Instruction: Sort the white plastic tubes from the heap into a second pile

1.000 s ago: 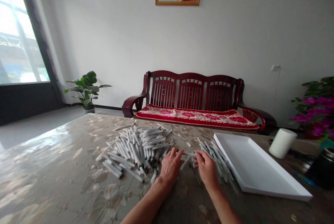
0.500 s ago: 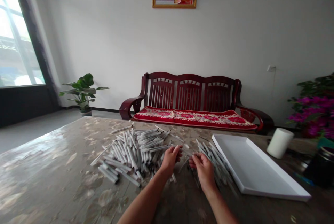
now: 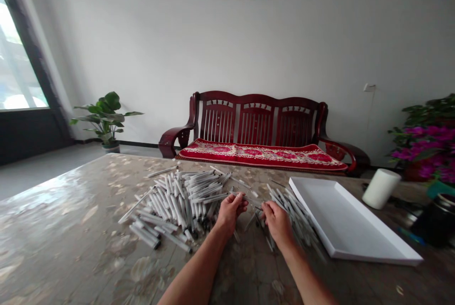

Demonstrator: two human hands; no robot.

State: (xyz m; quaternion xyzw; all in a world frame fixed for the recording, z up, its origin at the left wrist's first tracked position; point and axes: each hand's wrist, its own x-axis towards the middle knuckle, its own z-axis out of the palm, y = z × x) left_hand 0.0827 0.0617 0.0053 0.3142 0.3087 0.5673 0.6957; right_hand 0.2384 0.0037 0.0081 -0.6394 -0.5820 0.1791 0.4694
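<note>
My left hand (image 3: 232,210) is closed in a pinch beside the right edge of a heap of pale pen barrels (image 3: 177,205), many with dark ends. What its fingertips hold is too small to make out. Across a small gap, my right hand (image 3: 277,220) pinches a thin pen part (image 3: 258,208) that points toward the left hand. Just right of that hand lies a second bunch of grey-white pens (image 3: 295,212). Several thin loose pieces lie on the table below and between the hands, partly hidden by the fingers.
A shallow white tray (image 3: 359,222) lies on the patterned table (image 3: 85,229) at the right. Beyond it are a white roll (image 3: 381,189) and a dark container (image 3: 439,219). Behind the table stands a red wooden bench (image 3: 256,124); a potted plant (image 3: 106,115) is at left.
The camera has tipped slightly downward. Both hands stay close together between the two pen groups; the right fingers have shifted a little, and the thin part at their tips shows more clearly.
</note>
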